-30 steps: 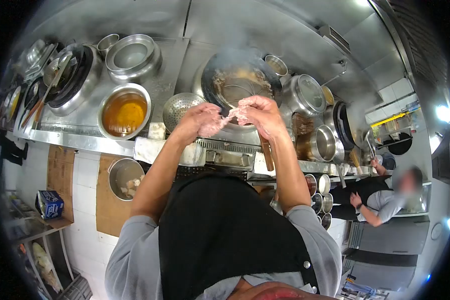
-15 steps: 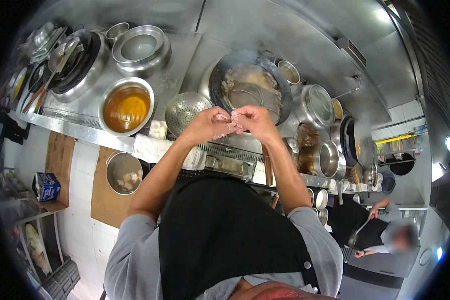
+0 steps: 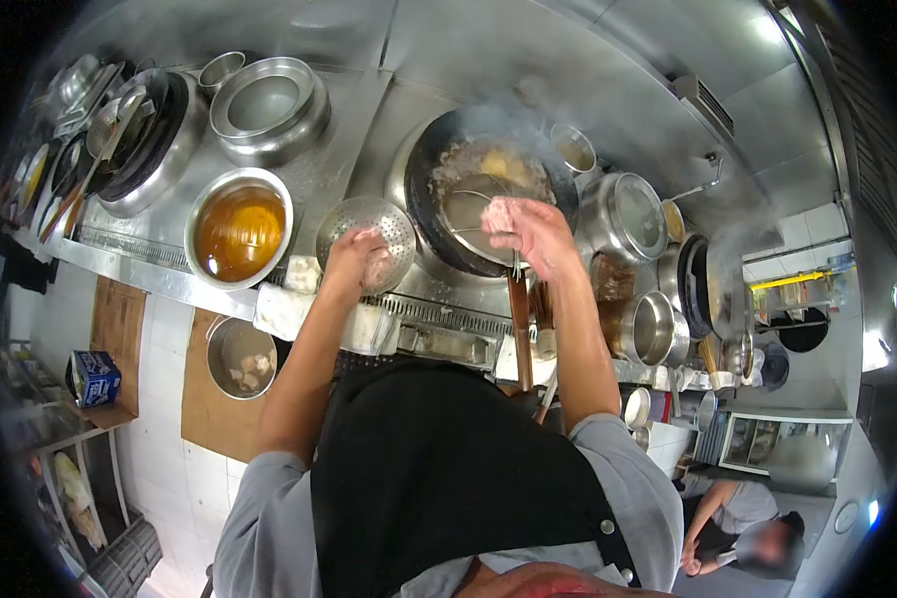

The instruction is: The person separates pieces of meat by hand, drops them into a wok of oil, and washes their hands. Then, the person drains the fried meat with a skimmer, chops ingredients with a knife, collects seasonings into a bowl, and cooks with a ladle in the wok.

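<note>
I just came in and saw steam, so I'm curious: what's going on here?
At a cooking range, a person pinches a pale, raw-looking lump in the right hand above a steaming wok with food in it. The left hand is over a perforated strainer; what it holds is unclear. A co-worker is off to the right.

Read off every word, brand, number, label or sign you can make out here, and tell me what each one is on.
Nothing can be read with certainty.
Blue box at the left: white lettering, too small and blurred to read.
Metal bowl and black apron: no lettering visible.
</note>
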`<control>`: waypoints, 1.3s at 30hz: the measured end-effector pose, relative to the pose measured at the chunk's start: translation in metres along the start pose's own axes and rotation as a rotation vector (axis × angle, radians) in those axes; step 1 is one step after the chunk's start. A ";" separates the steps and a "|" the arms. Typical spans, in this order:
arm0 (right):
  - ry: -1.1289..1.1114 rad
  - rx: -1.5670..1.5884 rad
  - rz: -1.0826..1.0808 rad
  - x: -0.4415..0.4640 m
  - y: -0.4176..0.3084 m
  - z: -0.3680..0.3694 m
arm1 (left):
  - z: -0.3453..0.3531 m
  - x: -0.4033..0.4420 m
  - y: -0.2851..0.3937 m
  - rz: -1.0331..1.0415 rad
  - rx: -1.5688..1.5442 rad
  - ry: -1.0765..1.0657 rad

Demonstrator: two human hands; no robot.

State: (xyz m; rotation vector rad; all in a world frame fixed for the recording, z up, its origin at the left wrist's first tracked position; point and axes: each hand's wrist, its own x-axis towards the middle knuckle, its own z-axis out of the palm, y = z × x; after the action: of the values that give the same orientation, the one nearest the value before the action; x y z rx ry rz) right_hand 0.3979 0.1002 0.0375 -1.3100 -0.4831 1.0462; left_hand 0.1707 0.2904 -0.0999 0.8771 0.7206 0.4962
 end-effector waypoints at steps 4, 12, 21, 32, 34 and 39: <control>0.191 -0.236 -0.108 0.078 0.013 -0.060 | -0.022 -0.003 -0.029 -0.126 -0.342 -0.109; 0.235 -1.220 -0.384 0.245 0.044 -0.149 | -0.002 -0.027 -0.037 -0.066 -0.548 -0.104; -0.199 -0.581 -0.118 0.040 0.056 0.060 | 0.033 -0.017 0.021 0.129 -0.639 -0.161; 0.031 -0.280 -0.274 -0.035 0.085 0.109 | 0.042 -0.051 0.023 0.319 -0.303 -0.294; 0.146 -0.304 -0.269 -0.052 0.075 0.123 | 0.041 -0.064 0.026 0.337 -0.212 -0.298; 0.169 -0.607 -0.345 -0.063 0.087 0.120 | 0.033 -0.083 0.028 0.362 -0.113 -0.410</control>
State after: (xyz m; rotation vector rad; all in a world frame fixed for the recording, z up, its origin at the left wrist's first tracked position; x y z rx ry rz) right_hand 0.2409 0.1063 0.0022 -1.7494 -0.9062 0.5040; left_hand 0.1373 0.2339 -0.0325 0.9692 0.1561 0.6456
